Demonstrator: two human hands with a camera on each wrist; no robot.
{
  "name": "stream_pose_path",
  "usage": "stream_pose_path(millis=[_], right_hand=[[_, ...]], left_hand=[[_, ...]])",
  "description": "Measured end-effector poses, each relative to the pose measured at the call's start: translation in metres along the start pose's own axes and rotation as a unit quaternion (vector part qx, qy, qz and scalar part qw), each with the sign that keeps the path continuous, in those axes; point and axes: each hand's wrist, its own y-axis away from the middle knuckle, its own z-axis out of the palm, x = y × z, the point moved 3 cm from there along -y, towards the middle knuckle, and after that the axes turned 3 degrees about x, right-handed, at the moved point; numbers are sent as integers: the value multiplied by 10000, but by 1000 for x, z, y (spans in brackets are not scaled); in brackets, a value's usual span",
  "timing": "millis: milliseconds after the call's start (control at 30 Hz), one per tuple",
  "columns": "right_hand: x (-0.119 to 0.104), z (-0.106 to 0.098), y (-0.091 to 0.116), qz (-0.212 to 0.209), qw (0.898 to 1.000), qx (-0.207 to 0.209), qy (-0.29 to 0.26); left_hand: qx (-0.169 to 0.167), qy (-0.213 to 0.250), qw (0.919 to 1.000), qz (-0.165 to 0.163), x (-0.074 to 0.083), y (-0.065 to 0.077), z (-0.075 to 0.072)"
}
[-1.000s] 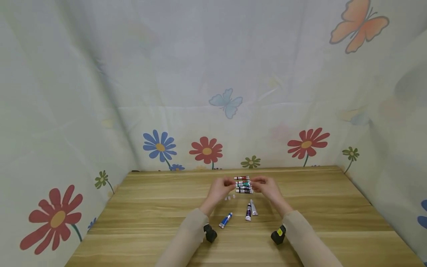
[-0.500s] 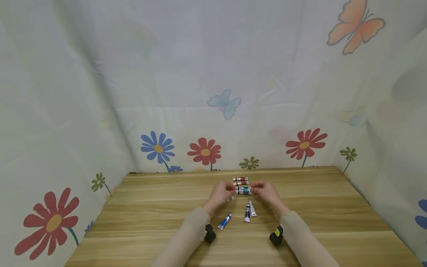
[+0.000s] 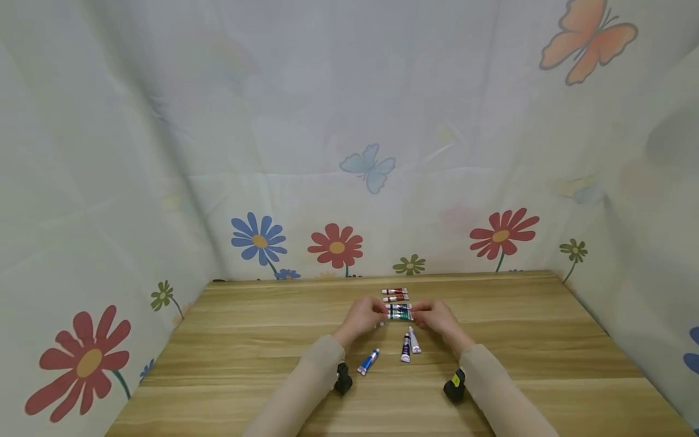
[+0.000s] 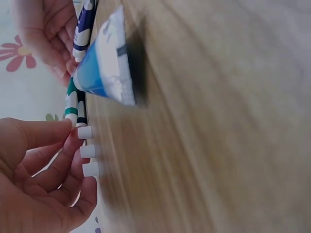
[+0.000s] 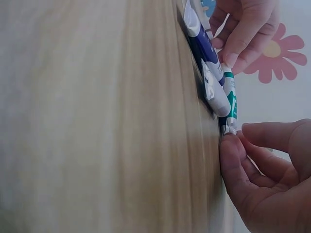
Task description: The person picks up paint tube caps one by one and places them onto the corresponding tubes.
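Observation:
A green paint tube (image 3: pixel 401 315) lies crosswise between my hands in the head view. My left hand (image 3: pixel 363 315) pinches its white cap end, and my right hand (image 3: pixel 435 316) pinches the flat crimped end. Just behind it is a dark paint tube (image 3: pixel 398 306); in the left wrist view this dark tube (image 4: pixel 81 108) shows beneath the green one. Farther back lie a red tube (image 3: pixel 394 291) and an orange-brown tube (image 3: pixel 395 298), both parallel to the green. Three small white caps (image 4: pixel 88 151) stand beside my left fingers.
Nearer me on the wooden table (image 3: pixel 251 364) lie a blue tube (image 3: pixel 368 362), a purple tube (image 3: pixel 406 348) and a white tube (image 3: pixel 415 340), the last two side by side. A flower-printed curtain (image 3: pixel 306 121) rises behind the table and at both sides.
Both hands have moved toward me with the green tube, from behind the dark tube to its near side. The orange-brown tube has come into view. The blue, purple and white tubes stay put.

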Motion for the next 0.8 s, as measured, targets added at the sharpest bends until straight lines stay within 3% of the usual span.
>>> stream_pose_path(millis=[233, 600, 800], right_hand=[[3, -2, -4, 79, 9998, 23, 160], [1, -3, -7, 296, 9986, 28, 441], [2, -2, -10, 241, 9984, -13, 508]], left_hand=[[-8, -111, 9999, 116, -1, -4, 3], [-65, -76, 9999, -61, 0, -4, 2], [-32, -191, 9998, 18, 1, -2, 3]])
